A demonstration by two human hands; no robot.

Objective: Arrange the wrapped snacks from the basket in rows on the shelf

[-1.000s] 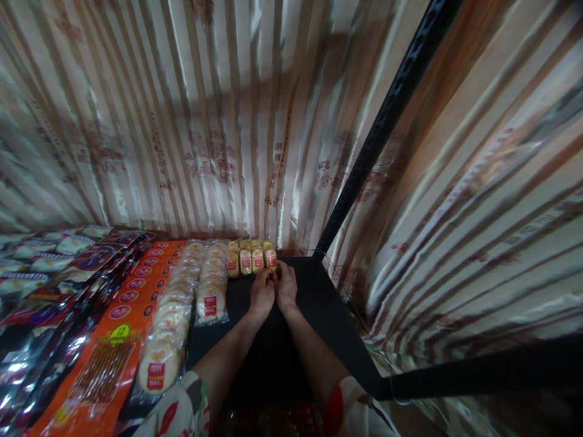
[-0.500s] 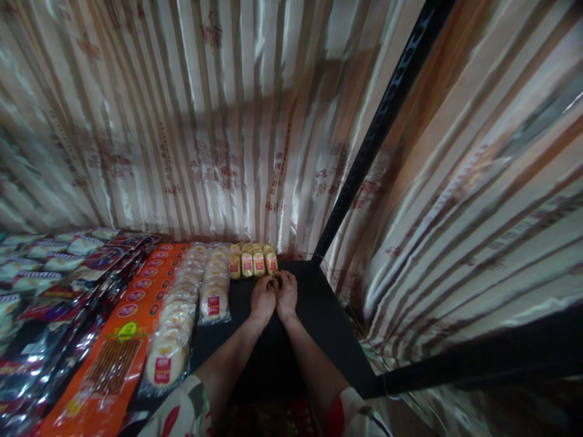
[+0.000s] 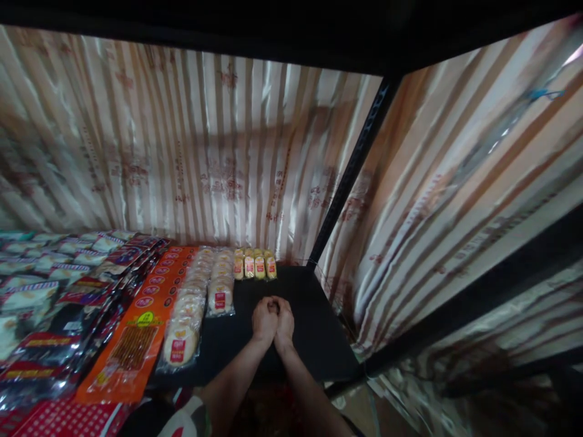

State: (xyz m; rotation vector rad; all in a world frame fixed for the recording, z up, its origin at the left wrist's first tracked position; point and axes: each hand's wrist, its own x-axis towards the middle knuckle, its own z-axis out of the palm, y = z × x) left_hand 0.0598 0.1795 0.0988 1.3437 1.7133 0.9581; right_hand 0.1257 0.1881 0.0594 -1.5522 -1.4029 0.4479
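My left hand (image 3: 265,320) and my right hand (image 3: 285,321) are side by side and touching over the black shelf (image 3: 314,309). Both have curled fingers, and anything between them is hidden. Just beyond the hands, apart from them, is a short row of small yellow wrapped cakes (image 3: 259,266) with red labels. To their left lies a line of round pale crackers or cakes in clear wrappers (image 3: 221,285), with a longer matching row (image 3: 182,328) beside it.
Orange packs of brown sticks (image 3: 132,346) lie further left, next to dark shiny packets (image 3: 59,340) and white-topped packets (image 3: 31,297). A black slotted post (image 3: 346,182) rises at the back right corner. Striped sheeting (image 3: 218,158) hangs behind. A dark shelf (image 3: 204,36) spans overhead.
Both hands have drawn back from the yellow wrapped cakes toward me and stay together. My view has tilted up and back, bringing the overhead shelf into sight.
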